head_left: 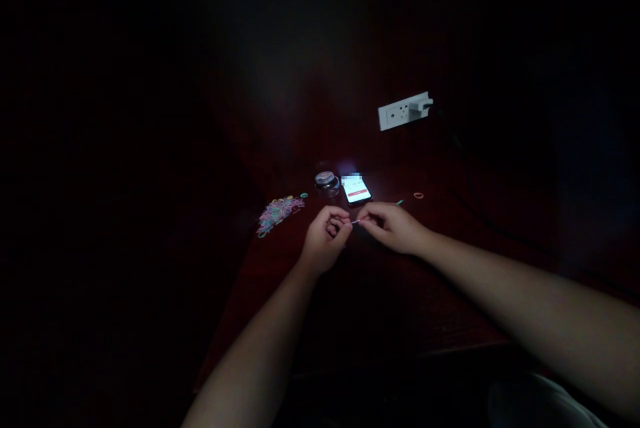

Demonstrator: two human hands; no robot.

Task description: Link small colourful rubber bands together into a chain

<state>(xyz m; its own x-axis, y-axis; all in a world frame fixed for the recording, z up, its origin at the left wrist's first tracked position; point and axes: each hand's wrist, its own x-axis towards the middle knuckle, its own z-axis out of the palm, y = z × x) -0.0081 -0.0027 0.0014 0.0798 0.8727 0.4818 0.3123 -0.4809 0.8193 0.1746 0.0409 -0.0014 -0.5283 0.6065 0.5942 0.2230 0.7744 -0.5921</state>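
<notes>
Between the fingertips of both hands is a small pale elastic hair band (355, 221), short and thin to the eye. My left hand (327, 235) pinches its left end, thumb against fingers. From the other side my right hand (393, 225) pinches the right end. To the left of my left hand lies a loose pile of small coloured elastic hair bands (279, 213), pink, purple, green and yellow. A single orange band (419, 195) rests to the right, beyond my right hand. Part of a green item (400, 202) shows just behind that hand.
A lit phone (357, 189) lies just beyond my hands, beside a small round clear container (327, 181). On the wall behind is a white socket strip (404, 112) with a plug in it. The dark red table (380, 301) has its front edge near me; the surroundings are very dark.
</notes>
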